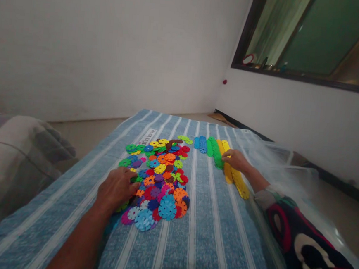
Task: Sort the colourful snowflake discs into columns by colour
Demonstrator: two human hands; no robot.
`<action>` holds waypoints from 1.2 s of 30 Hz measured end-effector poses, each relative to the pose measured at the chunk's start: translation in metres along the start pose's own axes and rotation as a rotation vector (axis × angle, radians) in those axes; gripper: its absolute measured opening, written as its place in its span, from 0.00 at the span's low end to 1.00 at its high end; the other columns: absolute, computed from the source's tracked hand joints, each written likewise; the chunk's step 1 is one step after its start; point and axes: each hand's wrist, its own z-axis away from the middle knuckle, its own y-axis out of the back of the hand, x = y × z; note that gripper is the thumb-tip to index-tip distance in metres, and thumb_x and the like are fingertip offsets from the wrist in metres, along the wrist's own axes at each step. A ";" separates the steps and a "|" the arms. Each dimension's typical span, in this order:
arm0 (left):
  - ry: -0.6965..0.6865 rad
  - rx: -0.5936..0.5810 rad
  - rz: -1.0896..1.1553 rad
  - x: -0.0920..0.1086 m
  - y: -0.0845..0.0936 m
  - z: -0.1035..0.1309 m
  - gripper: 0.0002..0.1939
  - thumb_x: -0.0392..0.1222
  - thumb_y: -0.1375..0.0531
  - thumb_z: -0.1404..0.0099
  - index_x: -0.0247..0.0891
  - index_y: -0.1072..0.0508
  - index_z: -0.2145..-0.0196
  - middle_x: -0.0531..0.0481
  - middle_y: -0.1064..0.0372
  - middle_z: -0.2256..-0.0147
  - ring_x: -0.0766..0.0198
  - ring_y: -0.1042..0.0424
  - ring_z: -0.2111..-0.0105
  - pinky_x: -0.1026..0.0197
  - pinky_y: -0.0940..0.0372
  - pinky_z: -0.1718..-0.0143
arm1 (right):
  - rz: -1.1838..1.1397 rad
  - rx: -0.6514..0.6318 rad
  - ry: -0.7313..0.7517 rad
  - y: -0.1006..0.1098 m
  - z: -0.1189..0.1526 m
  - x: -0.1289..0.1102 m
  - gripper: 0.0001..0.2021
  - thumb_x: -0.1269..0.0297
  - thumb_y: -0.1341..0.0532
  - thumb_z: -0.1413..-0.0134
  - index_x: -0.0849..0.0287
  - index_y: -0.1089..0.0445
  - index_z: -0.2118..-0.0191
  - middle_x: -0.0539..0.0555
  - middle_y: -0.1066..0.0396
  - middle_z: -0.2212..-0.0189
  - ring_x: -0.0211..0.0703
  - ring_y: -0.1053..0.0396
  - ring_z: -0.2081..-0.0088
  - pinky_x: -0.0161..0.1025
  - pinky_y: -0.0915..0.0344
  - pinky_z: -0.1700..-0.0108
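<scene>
A heap of notched plastic snowflake discs (pixel 161 170) in many colours lies in the middle of the striped cloth. My left hand (pixel 117 189) rests at the heap's left edge, its thumb and fingers apart over the discs. To the right, discs are laid overlapping in rows by colour: blue (pixel 202 144), green (pixel 215 153) and yellow (pixel 239 182). My right hand (pixel 236 160) is over the yellow and green rows with its fingertips pinched together. What they hold, if anything, is too small to make out. A few light green discs (pixel 185 139) lie beyond the heap.
A blue cloth with white stripes (pixel 170 254) covers the table. Clear plastic (pixel 289 159) lies along its right side. Grey-white fabric (pixel 15 167) bulges at the left. Walls stand behind, with a dark-framed window (pixel 311 76) at upper right.
</scene>
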 end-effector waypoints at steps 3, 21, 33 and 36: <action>0.009 0.012 0.024 0.002 0.001 0.000 0.06 0.42 0.41 0.43 0.38 0.26 0.72 0.44 0.30 0.64 0.51 0.31 0.59 0.50 0.34 0.55 | 0.032 -0.042 0.004 -0.006 0.002 0.005 0.08 0.70 0.39 0.50 0.60 0.20 0.68 0.55 0.21 0.64 0.44 0.27 0.60 0.34 0.37 0.57; -0.067 0.007 -0.008 0.002 -0.001 0.001 0.14 0.44 0.47 0.38 0.38 0.24 0.73 0.42 0.28 0.62 0.50 0.31 0.56 0.50 0.36 0.51 | 0.184 -0.068 -0.001 -0.023 0.003 0.017 0.09 0.69 0.38 0.47 0.59 0.21 0.62 0.56 0.23 0.59 0.44 0.29 0.56 0.34 0.38 0.54; -0.016 0.050 -0.073 0.006 0.001 0.002 0.18 0.44 0.52 0.36 0.38 0.25 0.69 0.42 0.27 0.62 0.54 0.30 0.58 0.57 0.35 0.55 | 0.189 -0.034 -0.009 -0.019 0.010 0.004 0.10 0.66 0.39 0.45 0.59 0.22 0.60 0.57 0.25 0.57 0.45 0.29 0.55 0.36 0.38 0.53; 0.008 0.071 -0.084 0.007 0.002 0.005 0.18 0.42 0.54 0.35 0.37 0.26 0.69 0.41 0.27 0.63 0.54 0.30 0.59 0.57 0.35 0.56 | 0.160 -0.035 0.042 -0.022 0.012 -0.007 0.09 0.66 0.39 0.45 0.59 0.22 0.61 0.57 0.24 0.58 0.45 0.29 0.55 0.36 0.38 0.53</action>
